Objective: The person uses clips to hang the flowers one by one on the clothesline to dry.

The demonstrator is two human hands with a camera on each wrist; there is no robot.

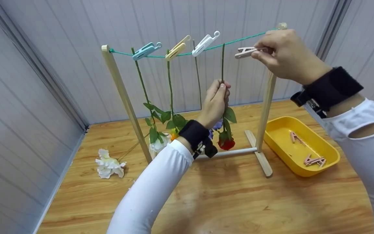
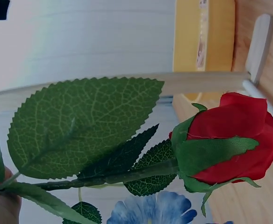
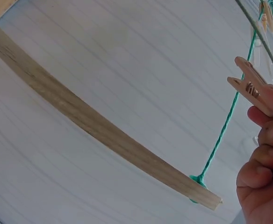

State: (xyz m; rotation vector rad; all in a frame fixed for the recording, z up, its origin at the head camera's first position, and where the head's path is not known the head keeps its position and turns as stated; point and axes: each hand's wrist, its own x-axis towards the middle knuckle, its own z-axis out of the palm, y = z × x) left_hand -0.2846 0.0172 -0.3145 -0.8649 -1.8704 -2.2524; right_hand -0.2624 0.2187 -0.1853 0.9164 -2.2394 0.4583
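My left hand point(image 1: 215, 102) grips the green stem point(image 1: 223, 63) of an artificial red rose point(image 1: 226, 144), which hangs bloom down. The stem's top end reaches up to the green cord point(image 1: 246, 38). Large toothed leaves point(image 2: 85, 126) spread along the stem in the left wrist view. To the right, my right hand point(image 1: 286, 53) pinches a pink clothespin point(image 1: 244, 52) by its rear end, below the cord. Its tips point left toward the stem and stand apart from each other in the right wrist view. The bloom hangs near a blue flower point(image 2: 153, 210).
A blue clothespin point(image 1: 146, 51), a yellow one point(image 1: 178, 48) and a white one point(image 1: 205, 44) hold stems on the cord. Wooden posts point(image 1: 122, 94) support it. A yellow basin point(image 1: 273, 152) with pink clothespins stands right; a white flower point(image 1: 109, 165) lies left on the table.
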